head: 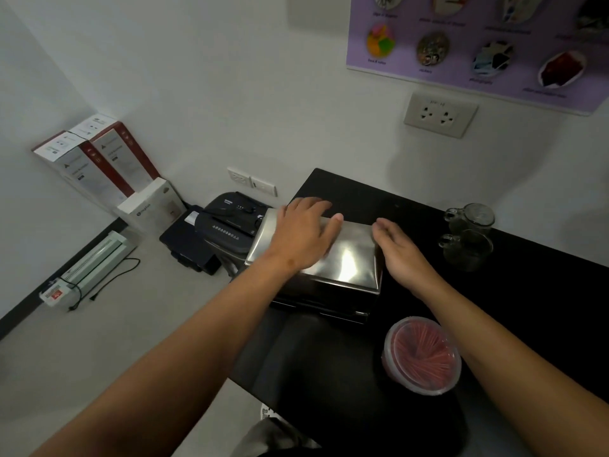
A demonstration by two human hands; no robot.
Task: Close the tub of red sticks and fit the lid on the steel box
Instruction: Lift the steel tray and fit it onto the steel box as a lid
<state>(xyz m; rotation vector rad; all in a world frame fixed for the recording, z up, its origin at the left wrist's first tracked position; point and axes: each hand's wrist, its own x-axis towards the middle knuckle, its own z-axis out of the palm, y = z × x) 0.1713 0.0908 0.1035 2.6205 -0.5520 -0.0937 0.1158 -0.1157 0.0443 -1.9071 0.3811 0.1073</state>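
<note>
The steel box [324, 300] stands on the black counter [543, 308] with its shiny steel lid [349, 262] lying on top. My left hand [304, 234] rests flat on the lid's left half, fingers spread toward the far edge. At the lid's right edge lies my right hand [400, 247], fingers together and touching that side. The round clear tub of red sticks [421, 356] sits near the counter's front, to the right of my right forearm, with a translucent lid over it.
Two glass mugs [468, 235] stand at the counter's right back. Left of the counter, on the floor, are a black shredder [227, 225], white and red cartons [99, 159] and a laminator [95, 262]. A wall socket [440, 115] and a purple poster [478, 44] hang above.
</note>
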